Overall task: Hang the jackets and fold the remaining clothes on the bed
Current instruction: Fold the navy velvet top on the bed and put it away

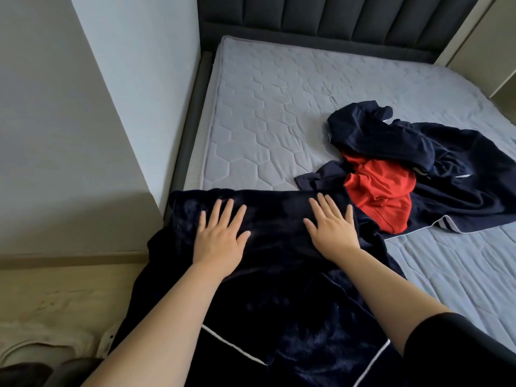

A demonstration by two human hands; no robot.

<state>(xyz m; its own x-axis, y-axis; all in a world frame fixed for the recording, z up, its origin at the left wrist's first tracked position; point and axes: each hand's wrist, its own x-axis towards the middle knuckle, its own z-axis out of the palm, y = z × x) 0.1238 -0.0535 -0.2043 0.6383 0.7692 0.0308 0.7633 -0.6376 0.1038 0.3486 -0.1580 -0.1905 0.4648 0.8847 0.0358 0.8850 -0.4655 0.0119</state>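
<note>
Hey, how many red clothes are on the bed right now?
1: a red garment in the crumpled pile on the mattress, partly under navy clothes; others may be hidden underneath.

Home bedroom, quilted mattress [279,113] (bare of sheets), padded headboard [335,20], scattered clothes [418,163]

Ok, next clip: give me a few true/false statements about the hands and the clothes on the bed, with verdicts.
1. The left hand and the right hand both rest flat on the dark blue garment. True.
2. The right hand grips a hanger. False: its fingers are straight and hold nothing.
3. A red garment lies crumpled among navy clothes on the mattress. True.
4. The red garment lies to the left of the hands. False: it lies to their right.
</note>
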